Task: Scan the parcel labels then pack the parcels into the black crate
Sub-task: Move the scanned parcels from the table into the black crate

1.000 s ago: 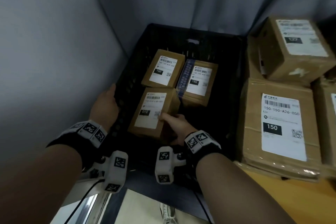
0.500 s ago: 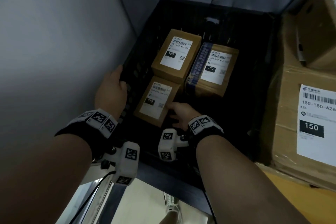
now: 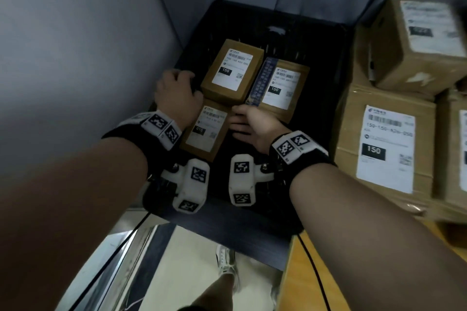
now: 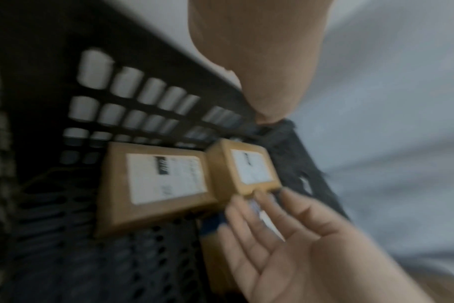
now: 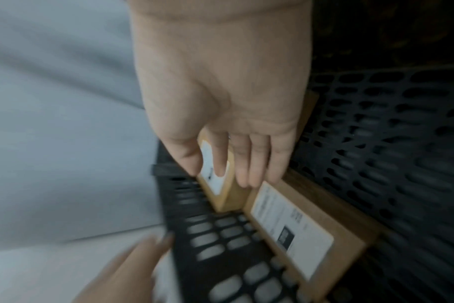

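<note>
The black crate [image 3: 326, 78] holds three brown parcels with white labels. The near-left parcel [image 3: 207, 131] is marked 010 and lies against the left wall. Behind it lies a second parcel [image 3: 231, 70], and to the right a third parcel [image 3: 280, 86] with blue tape. My right hand [image 3: 249, 125] is inside the crate, and its straight fingers [image 5: 246, 170] touch the right side of the near-left parcel [image 5: 231, 196]. My left hand [image 3: 177, 91] curls over the crate's left rim [image 4: 143, 106]. Both wrist views are blurred.
Several larger labelled cardboard boxes [image 3: 386, 146] are stacked on a wooden surface [image 3: 316, 272] right of the crate. A grey wall [image 3: 75, 45] stands close on the left and behind. My leg and shoe [image 3: 227, 260] show below the crate's near edge.
The near-left parcel has gone from tilted in my right hand to lying flat in the crate. My right fingers have straightened beside it. My left hand has slid farther along the left rim.
</note>
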